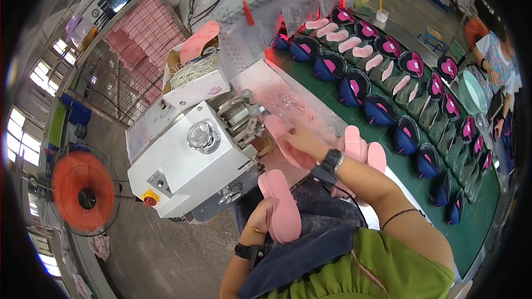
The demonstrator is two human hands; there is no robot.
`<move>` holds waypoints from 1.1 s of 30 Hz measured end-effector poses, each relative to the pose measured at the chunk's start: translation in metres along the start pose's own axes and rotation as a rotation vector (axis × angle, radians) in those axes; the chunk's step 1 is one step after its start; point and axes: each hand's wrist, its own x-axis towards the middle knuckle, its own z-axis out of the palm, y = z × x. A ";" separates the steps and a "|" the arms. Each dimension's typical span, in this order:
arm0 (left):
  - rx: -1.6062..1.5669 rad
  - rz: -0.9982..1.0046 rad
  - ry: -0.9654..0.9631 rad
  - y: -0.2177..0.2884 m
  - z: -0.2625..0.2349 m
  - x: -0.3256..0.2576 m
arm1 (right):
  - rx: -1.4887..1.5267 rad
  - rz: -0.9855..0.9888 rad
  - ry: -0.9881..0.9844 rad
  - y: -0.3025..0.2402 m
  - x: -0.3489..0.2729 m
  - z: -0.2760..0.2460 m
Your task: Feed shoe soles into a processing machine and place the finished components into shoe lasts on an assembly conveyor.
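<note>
In my left hand (pixel 265 216) is a stack of thick pink insoles (pixel 284 210), held upright over my lap with the fingers wrapped round its left side. My right hand (pixel 305 143) grips a single pink insole (pixel 277 130), whose far end touches or lies close to the working head (pixel 249 116) of a white machine (pixel 188 160). The exact contact there cannot be made out. Just right of my right wrist, more pink insoles (pixel 377 158) stand bunched together, partly hidden by my forearm.
Pink scraps litter the machine's side table (pixel 288 99). On the right, a green conveyor (pixel 354 127) carries rows of navy shoe uppers (pixel 379 109) and pink insoles (pixel 363 51). A co-worker (pixel 493 61) stands beyond it. An orange fan (pixel 83 188) stands at the left.
</note>
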 end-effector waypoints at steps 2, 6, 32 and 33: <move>0.001 0.000 -0.006 -0.003 -0.003 -0.004 | -0.026 0.061 -0.124 -0.029 0.023 -0.003; 0.012 0.003 0.015 -0.009 -0.020 -0.001 | -0.183 -0.055 -0.083 -0.027 0.040 -0.004; 0.176 0.122 0.258 -0.021 -0.029 -0.003 | 0.434 0.184 0.327 0.005 0.052 -0.065; 0.386 0.199 0.209 -0.023 -0.047 0.002 | 0.413 0.193 0.392 0.006 0.037 -0.094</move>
